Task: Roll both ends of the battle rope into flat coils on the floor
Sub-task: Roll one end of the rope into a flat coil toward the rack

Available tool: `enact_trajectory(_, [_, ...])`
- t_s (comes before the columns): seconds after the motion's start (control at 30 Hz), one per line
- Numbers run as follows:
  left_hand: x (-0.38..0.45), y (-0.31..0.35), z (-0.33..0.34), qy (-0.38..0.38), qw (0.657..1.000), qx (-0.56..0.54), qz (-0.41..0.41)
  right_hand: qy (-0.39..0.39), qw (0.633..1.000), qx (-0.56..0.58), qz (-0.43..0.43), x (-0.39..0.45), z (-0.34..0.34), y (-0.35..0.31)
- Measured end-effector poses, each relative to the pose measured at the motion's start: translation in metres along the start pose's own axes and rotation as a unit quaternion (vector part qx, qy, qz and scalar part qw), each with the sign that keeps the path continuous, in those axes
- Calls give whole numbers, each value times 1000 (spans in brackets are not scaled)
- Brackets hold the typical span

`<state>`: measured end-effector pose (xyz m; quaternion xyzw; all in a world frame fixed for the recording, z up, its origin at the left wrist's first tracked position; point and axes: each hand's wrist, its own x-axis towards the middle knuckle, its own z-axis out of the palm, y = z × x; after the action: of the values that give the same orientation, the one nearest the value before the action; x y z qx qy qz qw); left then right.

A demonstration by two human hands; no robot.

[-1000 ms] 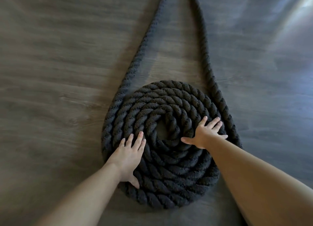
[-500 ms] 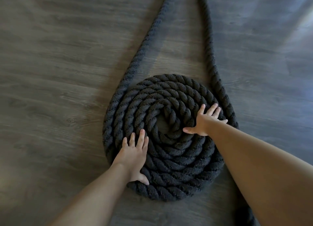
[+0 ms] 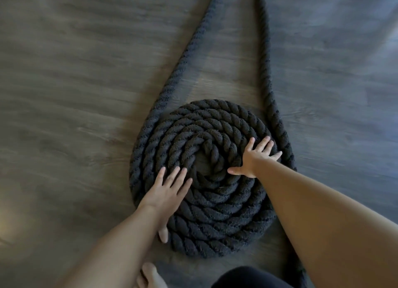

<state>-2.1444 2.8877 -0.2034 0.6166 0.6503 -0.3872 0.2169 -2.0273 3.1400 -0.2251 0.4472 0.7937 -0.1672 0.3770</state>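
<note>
Thick black twisted battle rope (image 3: 215, 201) lies as a flat spiral coil on the grey wood-grain floor (image 3: 64, 93). Left hand (image 3: 167, 194) and right hand (image 3: 256, 156) press flat on it, fingers straight, grasping nothing.

Bare forearms, dark trouser knee (image 3: 247, 277)

Your left hand (image 3: 167, 193) lay flat, palm down, fingers straight and slightly fanned toward one o'clock, thumb tucked back toward six. Your left forearm ran in from seven o'clock. Your right hand (image 3: 256, 158) was spread wide too, fingers splayed toward one o'clock, thumb stuck out at nine. Your right forearm came in long from five o'clock. Both arms were bare and extended forward.
</note>
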Motion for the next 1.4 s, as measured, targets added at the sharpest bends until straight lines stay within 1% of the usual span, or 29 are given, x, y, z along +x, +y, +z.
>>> enact_trajectory(0.1, [9,-12,10,1,999,32,23,2,1000,-5,-9,8,-2,0])
enact_trajectory(0.23, [19,-20,22,25,998,7,58,15,1000,-16,-16,20,-11,0])
enact_trajectory(0.4, [21,-24,27,57,997,-26,49,83,994,-24,-68,27,-22,-4])
enact_trajectory(0.47, [24,-21,23,58,997,-28,35,106,992,-5,-63,26,-22,-6])
enact_trajectory(0.53, [28,-20,15,50,998,-42,17,118,991,52,-20,24,-26,-11])
enact_trajectory(0.6, [32,-17,6,40,998,-57,-3,122,980,146,61,19,-27,-20])
enact_trajectory(0.63, [34,-16,1,35,997,-65,-12,121,965,204,108,16,-25,-26])
enact_trajectory(0.7, [37,-14,-8,27,996,-82,-29,109,921,317,201,4,-10,-41])
enact_trajectory(0.73, [38,-12,-12,24,995,-90,-37,96,899,358,233,-2,-1,-48])
enact_trajectory(0.8, [39,-8,-18,16,994,-93,-53,71,872,405,265,-13,18,-62])
enact_trajectory(0.87, [39,-7,-24,9,994,-87,-66,49,862,427,268,-21,30,-70])
enact_trajectory(0.93, [40,-6,-29,-1,994,-81,-69,37,867,429,252,-25,34,-72])
enact_trajectory(1.07, [45,-9,-35,-3,998,-41,-52,23,892,391,225,-26,38,-68])
enact_trajectory(1.13, [43,-25,-42,18,999,-33,-17,22,900,378,214,-27,40,-66])
enact_trajectory(1.2, [40,-51,-54,34,998,-23,42,28,913,355,200,-27,42,-64])
enact_trajectory(1.27, [38,-80,-65,35,996,27,76,36,921,340,189,-25,42,-62])
enact_trajectory(1.4, [45,-122,-60,-1,989,148,29,23,924,335,185,-22,40,-61])
